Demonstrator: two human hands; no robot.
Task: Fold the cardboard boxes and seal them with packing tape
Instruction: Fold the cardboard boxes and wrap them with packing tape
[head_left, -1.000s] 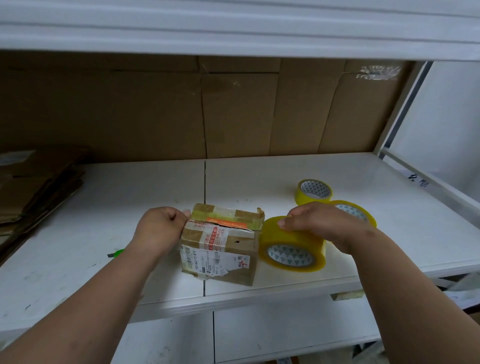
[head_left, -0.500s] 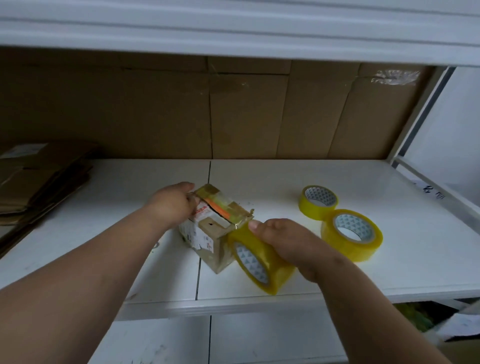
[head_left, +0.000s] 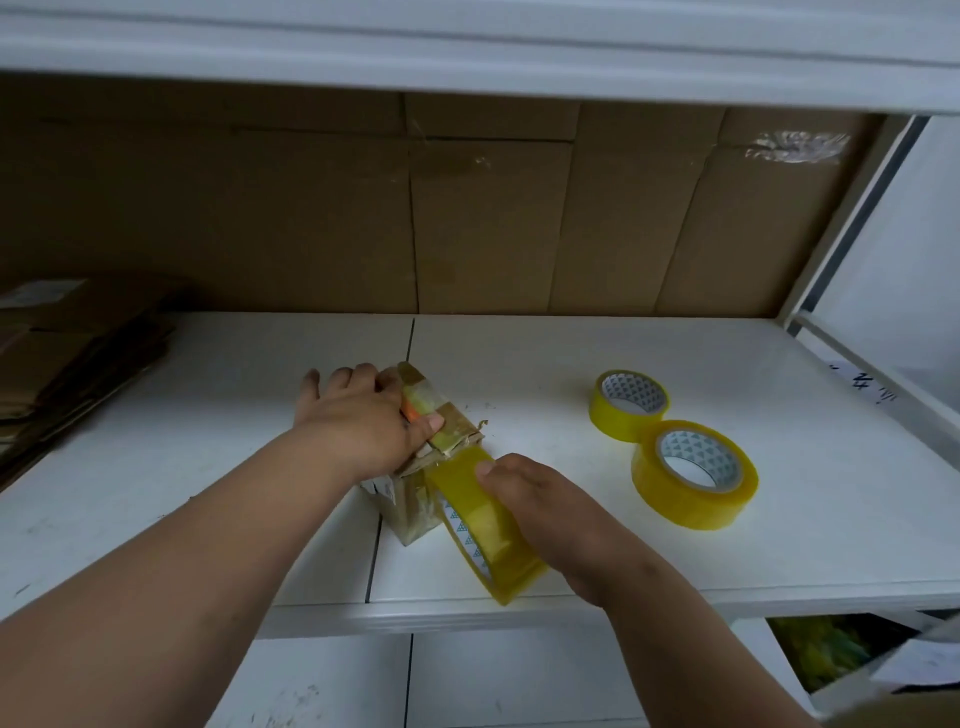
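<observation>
White shelf (head_left: 675, 519) with a cardboard backing (head_left: 311, 208), small box (head_left: 436, 431) sits near the front edge. Left hand (head_left: 358, 421) presses on its top with thumb pinching the edge, right hand (head_left: 550, 514) grips a yellow tape roll (head_left: 483, 514) touching the box. Two spare rolls (head_left: 693, 475) off right, flat cardboard (head_left: 67, 353) stacked left.

Single head-worn view, close, angled forward and down onto white shelf (head_left: 597, 332).

The small box (head_left: 415, 499) is worn brown cardboard, its top glossy with clear tape. The held tape roll (head_left: 483, 525) and two spare rolls (head_left: 693, 475) are shiny translucent yellow plastic film. The shelf (head_left: 571, 364) is smooth white, scuffed; matt cardboard sheets (head_left: 311, 208) back it
</observation>
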